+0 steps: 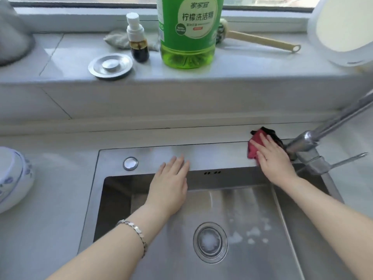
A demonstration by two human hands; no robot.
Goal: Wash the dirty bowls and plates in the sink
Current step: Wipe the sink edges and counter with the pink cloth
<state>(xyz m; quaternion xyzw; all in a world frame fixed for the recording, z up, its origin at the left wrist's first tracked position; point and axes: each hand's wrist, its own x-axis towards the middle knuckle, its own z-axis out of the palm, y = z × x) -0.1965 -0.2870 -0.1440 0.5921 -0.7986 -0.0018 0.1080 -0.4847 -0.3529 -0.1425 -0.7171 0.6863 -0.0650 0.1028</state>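
The steel sink (pixel 113 158) holds no dishes; foam patches lie around its drain (pixel 210 242). My right hand (pixel 272 158) presses flat on a red and black cloth (pixel 254 145) on the sink's back ledge, beside the tap base. My left hand (pixel 171 182) rests flat with fingers together on the sink's back rim, holding nothing. A blue-and-white patterned bowl (pixel 14 178) stands on the counter at the far left. A white plate or bowl (pixel 341 27) leans at the upper right on the sill.
The steel tap (pixel 314 142) rises at the right, its spout slanting up out of view. On the windowsill stand a green detergent bottle (pixel 189 33), a small spray bottle (pixel 138 39), a metal drain stopper (pixel 110 65) and a wooden-handled brush (pixel 262 40).
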